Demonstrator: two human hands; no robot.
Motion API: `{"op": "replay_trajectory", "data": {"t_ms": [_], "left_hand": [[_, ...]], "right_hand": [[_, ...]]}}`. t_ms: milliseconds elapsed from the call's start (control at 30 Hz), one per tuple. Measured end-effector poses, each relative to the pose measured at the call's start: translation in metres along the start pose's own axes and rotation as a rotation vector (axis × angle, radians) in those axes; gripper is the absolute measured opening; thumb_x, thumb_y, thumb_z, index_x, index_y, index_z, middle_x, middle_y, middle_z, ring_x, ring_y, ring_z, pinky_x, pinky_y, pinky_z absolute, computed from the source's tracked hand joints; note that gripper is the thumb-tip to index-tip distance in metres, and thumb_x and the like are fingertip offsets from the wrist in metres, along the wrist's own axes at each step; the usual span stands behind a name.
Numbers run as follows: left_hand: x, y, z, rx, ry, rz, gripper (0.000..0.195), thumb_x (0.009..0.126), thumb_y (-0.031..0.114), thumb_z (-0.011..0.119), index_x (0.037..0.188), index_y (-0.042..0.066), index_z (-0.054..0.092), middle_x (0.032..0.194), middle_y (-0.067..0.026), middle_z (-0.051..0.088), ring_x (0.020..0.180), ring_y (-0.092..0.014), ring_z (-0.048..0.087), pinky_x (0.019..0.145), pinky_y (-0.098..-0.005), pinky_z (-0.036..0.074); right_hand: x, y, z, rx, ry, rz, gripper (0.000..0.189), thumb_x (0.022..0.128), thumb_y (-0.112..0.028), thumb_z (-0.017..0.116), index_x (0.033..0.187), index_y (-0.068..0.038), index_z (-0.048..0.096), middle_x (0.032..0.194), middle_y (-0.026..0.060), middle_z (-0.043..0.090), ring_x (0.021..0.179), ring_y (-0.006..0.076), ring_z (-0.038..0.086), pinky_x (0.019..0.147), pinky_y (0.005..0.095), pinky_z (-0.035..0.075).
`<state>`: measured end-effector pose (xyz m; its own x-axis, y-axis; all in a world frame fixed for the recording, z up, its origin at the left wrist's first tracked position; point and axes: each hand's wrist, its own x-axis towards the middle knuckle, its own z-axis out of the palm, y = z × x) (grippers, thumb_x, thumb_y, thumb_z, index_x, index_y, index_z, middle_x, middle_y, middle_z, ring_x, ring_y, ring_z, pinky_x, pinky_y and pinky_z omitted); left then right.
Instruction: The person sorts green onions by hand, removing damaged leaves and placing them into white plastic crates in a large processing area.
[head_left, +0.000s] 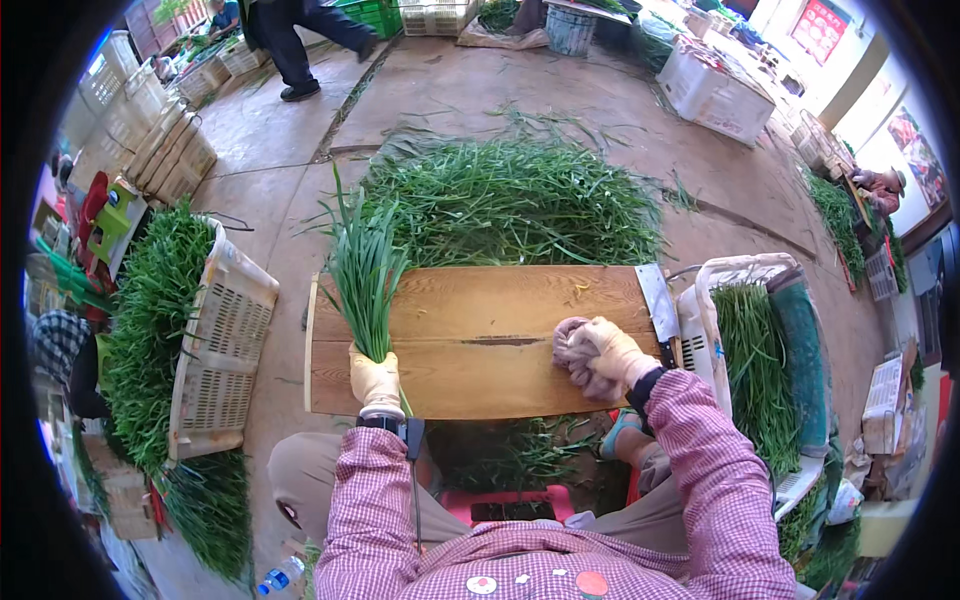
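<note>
My gloved left hand (375, 381) grips a bunch of long green garlic chives (367, 285) at the left end of a wooden board (480, 375). The leaves point away from me, past the board's far edge. On the right part of the board, my gloved right hand (611, 351) clutches a crumpled greyish-pink cloth (576, 356) pressed to the wood. A cleaver (658, 304) lies along the board's right end, blade away from me and dark handle nearer. Small yellow scraps (581, 288) lie on the board.
Loose green leaves (517, 202) are heaped on the floor beyond the board. A white crate (225, 360) of greens stands at left, another crate (742, 270) with chives and a teal cloth (806, 367) at right. A person (296, 37) walks across the far left floor.
</note>
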<state>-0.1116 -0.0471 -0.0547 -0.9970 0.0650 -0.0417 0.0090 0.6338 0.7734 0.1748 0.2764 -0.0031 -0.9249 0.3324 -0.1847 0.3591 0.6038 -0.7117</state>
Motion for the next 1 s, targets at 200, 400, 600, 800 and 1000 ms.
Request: {"op": "replay_trajectory", "data": {"t_ms": [200,400,600,800,1000], "left_hand": [[-0.003,0.002,0.002,0.040,-0.008,-0.015,0.050,0.076,0.022,0.080,0.122,0.017,0.060,0.103,-0.0088,0.073,0.095,-0.030,0.070,0.088,-0.0406,0.052],[-0.007,0.017,-0.003,0.186,0.080,-0.050,0.053,0.076,0.024,0.080,0.124,0.019,0.059,0.102,-0.0078,0.073,0.096,-0.031,0.070,0.087,-0.0423,0.053],[-0.004,0.018,-0.007,0.394,-0.148,-0.070,0.122,0.062,0.043,0.091,0.155,0.007,0.021,0.139,-0.0237,0.049,0.129,-0.039,0.049,0.106,-0.0467,0.043],[0.021,-0.011,-0.036,0.071,-0.194,-0.111,0.122,0.067,0.050,0.088,0.156,0.004,0.019,0.150,-0.0283,0.037,0.138,-0.041,0.040,0.114,-0.0449,0.034],[-0.001,0.017,-0.030,0.364,-0.206,0.049,0.129,0.067,0.065,0.080,0.159,0.012,0.009,0.162,-0.0197,0.021,0.148,-0.040,0.019,0.120,-0.0498,0.019]], "right_hand": [[0.083,0.066,-0.038,-0.646,0.215,0.190,0.039,0.070,-0.007,0.073,0.108,-0.016,0.067,0.108,0.0156,0.065,0.101,0.0342,0.065,0.084,0.0388,0.056],[0.052,0.034,-0.112,-0.546,0.596,0.210,0.034,0.074,-0.005,0.063,0.107,-0.013,0.065,0.111,0.0190,0.060,0.106,0.0403,0.059,0.089,0.0498,0.049],[-0.019,-0.002,-0.087,-0.834,0.004,0.479,0.052,0.071,-0.031,0.077,0.120,-0.020,0.064,0.118,0.0124,0.061,0.115,0.0351,0.057,0.094,0.0451,0.049],[0.002,-0.029,-0.027,-0.816,0.301,0.090,0.037,0.078,-0.030,0.074,0.109,-0.013,0.065,0.117,0.0081,0.062,0.110,0.0288,0.059,0.086,0.0446,0.050],[-0.009,-0.079,0.033,-0.701,-0.180,-0.059,0.028,0.083,-0.033,0.067,0.104,-0.014,0.069,0.093,0.0087,0.070,0.085,0.0301,0.069,0.075,0.0469,0.054]]}}
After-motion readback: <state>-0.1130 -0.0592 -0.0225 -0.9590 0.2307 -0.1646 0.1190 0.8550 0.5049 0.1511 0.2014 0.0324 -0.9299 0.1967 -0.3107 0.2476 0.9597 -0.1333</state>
